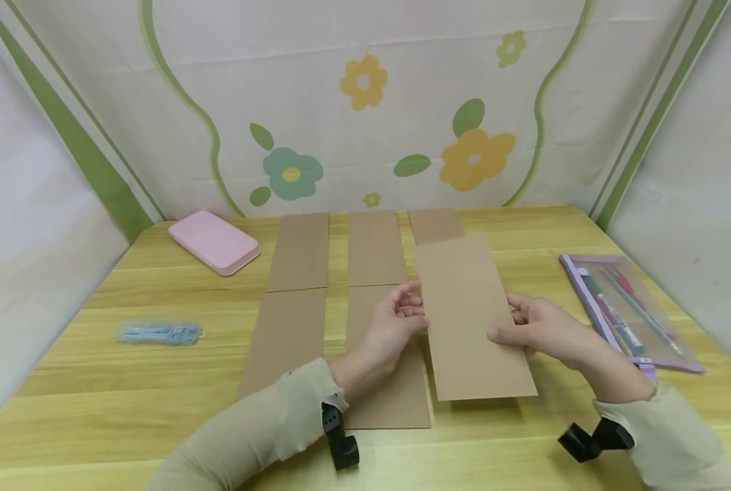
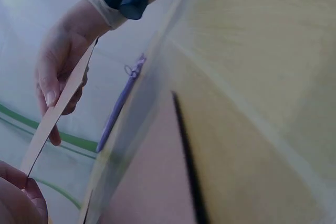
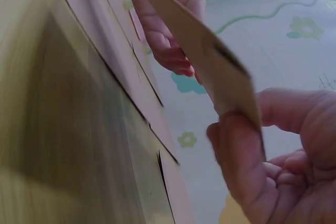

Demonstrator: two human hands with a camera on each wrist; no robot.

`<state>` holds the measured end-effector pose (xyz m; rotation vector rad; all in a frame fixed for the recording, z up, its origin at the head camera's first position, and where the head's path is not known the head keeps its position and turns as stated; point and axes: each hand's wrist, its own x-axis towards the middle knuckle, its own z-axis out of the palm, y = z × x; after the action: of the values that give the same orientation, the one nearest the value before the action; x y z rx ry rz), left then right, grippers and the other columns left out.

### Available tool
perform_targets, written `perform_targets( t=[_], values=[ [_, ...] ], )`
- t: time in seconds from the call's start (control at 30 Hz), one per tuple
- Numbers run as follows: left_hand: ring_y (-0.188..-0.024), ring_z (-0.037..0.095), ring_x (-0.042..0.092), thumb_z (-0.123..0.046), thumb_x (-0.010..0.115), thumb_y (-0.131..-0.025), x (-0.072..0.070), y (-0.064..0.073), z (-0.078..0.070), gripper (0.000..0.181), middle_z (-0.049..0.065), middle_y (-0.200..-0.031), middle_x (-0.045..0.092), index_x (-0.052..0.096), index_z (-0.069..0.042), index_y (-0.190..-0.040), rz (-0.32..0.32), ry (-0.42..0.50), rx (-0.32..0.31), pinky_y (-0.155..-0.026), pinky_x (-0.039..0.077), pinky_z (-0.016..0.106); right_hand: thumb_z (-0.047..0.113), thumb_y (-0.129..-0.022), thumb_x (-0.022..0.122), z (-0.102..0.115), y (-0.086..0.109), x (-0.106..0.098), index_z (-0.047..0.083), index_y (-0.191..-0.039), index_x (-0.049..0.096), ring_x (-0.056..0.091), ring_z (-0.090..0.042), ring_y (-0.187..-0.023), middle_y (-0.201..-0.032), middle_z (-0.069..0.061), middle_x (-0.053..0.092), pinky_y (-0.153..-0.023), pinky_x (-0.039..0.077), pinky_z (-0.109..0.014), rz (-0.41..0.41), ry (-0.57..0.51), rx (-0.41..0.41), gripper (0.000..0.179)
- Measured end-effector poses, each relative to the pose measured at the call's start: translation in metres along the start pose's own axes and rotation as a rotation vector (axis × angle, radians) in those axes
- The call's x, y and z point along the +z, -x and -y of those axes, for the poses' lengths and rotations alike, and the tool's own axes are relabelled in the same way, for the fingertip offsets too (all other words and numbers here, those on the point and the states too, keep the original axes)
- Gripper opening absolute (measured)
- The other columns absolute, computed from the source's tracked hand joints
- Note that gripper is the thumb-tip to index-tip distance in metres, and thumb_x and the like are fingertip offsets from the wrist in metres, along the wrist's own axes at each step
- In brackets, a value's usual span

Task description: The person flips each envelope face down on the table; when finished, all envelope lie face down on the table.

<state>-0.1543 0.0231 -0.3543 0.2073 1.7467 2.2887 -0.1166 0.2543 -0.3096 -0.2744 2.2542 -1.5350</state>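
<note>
A rectangular brown cardboard piece is held up above the table, tilted, with its near end raised over the wood. My right hand grips its right edge, thumb on the face toward me and fingers behind. At the opposite edge, my left hand pinches the card between thumb and curled fingers. The right wrist view shows the underside of the held card with a short dark slit near one end. Beneath my left forearm lies a flat cardboard piece, partly covered by that hand.
More flat cardboard pieces lie in columns: a left pair, a back middle one and a back right one. A pink case and a clear box of blue items sit left. Rightward lies a purple-edged pencil pouch.
</note>
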Motion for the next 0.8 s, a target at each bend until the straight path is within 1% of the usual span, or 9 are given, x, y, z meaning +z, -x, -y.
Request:
perform_targets(
  t=[0.13,0.2,0.23,0.33,0.43,0.57,0.73,0.77,0.8],
  values=[
    [-0.081,0.013,0.051,0.022,0.055,-0.072,0.004,0.003,0.005,0.064,0.008,-0.096,0.048,0.045,-0.002,-0.132,0.051,-0.066,-0.05,-0.069,0.048,0.017,0.014,-0.085,0.065,-0.006,-0.002,-0.005,0.003,-0.145,-0.015,0.067,-0.029,-0.075,-0.095,-0.02,0.066,-0.063,0.056,-0.04,0.013,0.042,0.074,0.101],
    [-0.081,0.014,0.052,0.02,0.057,-0.073,0.006,0.003,0.008,0.066,0.008,-0.095,0.05,0.045,-0.003,-0.133,0.071,-0.101,-0.068,-0.069,0.048,0.018,0.014,-0.084,0.066,-0.01,-0.002,-0.006,0.008,-0.145,-0.02,0.066,-0.031,-0.074,-0.095,-0.02,0.066,-0.063,0.055,-0.041,0.026,0.051,0.09,0.105],
    [-0.081,0.014,0.053,0.02,0.058,-0.073,0.007,0.003,0.009,0.067,0.009,-0.095,0.05,0.044,-0.003,-0.133,0.079,-0.124,-0.076,-0.069,0.049,0.019,0.014,-0.084,0.067,-0.012,-0.003,-0.007,0.007,-0.144,-0.02,0.067,-0.031,-0.074,-0.094,-0.02,0.066,-0.063,0.055,-0.041,0.032,0.061,0.092,0.106],
    [-0.08,0.013,0.054,0.018,0.062,-0.073,0.008,0.002,0.013,0.069,0.008,-0.095,0.053,0.043,-0.005,-0.135,0.101,-0.224,-0.107,-0.069,0.05,0.02,0.015,-0.081,0.071,-0.017,-0.004,-0.007,0.0,-0.144,-0.015,0.065,-0.027,-0.071,-0.086,-0.016,0.066,-0.059,0.054,-0.037,0.025,0.131,0.094,0.108],
    [-0.079,0.012,0.056,0.017,0.063,-0.073,0.009,0.002,0.015,0.07,0.007,-0.094,0.054,0.042,-0.004,-0.136,0.126,-0.312,-0.132,-0.068,0.051,0.02,0.019,-0.077,0.074,-0.022,-0.005,-0.007,-0.008,-0.144,-0.006,0.061,-0.022,-0.064,-0.076,-0.011,0.063,-0.054,0.051,-0.033,0.0,0.224,0.113,0.108],
    [-0.077,0.012,0.057,0.017,0.064,-0.073,0.008,0.002,0.016,0.071,0.007,-0.09,0.054,0.04,-0.001,-0.137,0.158,-0.364,-0.151,-0.066,0.051,0.019,0.021,-0.074,0.077,-0.026,-0.006,-0.007,-0.013,-0.142,0.005,0.054,-0.017,-0.058,-0.067,-0.006,0.054,-0.05,0.047,-0.029,-0.023,0.302,0.136,0.105],
    [-0.075,0.011,0.058,0.016,0.066,-0.072,0.009,0.002,0.015,0.073,0.006,-0.088,0.055,0.038,0.001,-0.138,0.175,-0.405,-0.184,-0.064,0.049,0.018,0.023,-0.073,0.078,-0.03,-0.007,-0.006,-0.016,-0.14,0.01,0.052,-0.016,-0.057,-0.069,-0.006,0.05,-0.05,0.046,-0.028,-0.035,0.381,0.158,0.103],
    [-0.075,0.011,0.057,0.015,0.066,-0.072,0.01,0.002,0.015,0.073,0.006,-0.088,0.055,0.038,0.001,-0.138,0.172,-0.411,-0.192,-0.063,0.048,0.018,0.023,-0.072,0.078,-0.03,-0.007,-0.006,-0.017,-0.14,0.011,0.053,-0.017,-0.058,-0.071,-0.007,0.05,-0.05,0.046,-0.029,-0.033,0.397,0.162,0.104],
    [-0.075,0.011,0.057,0.014,0.066,-0.072,0.01,0.002,0.015,0.072,0.006,-0.088,0.055,0.039,0.001,-0.138,0.168,-0.414,-0.199,-0.062,0.047,0.018,0.025,-0.073,0.078,-0.031,-0.006,-0.006,-0.018,-0.139,0.011,0.054,-0.018,-0.062,-0.076,-0.012,0.054,-0.052,0.047,-0.029,-0.033,0.428,0.162,0.103]
  ],
)
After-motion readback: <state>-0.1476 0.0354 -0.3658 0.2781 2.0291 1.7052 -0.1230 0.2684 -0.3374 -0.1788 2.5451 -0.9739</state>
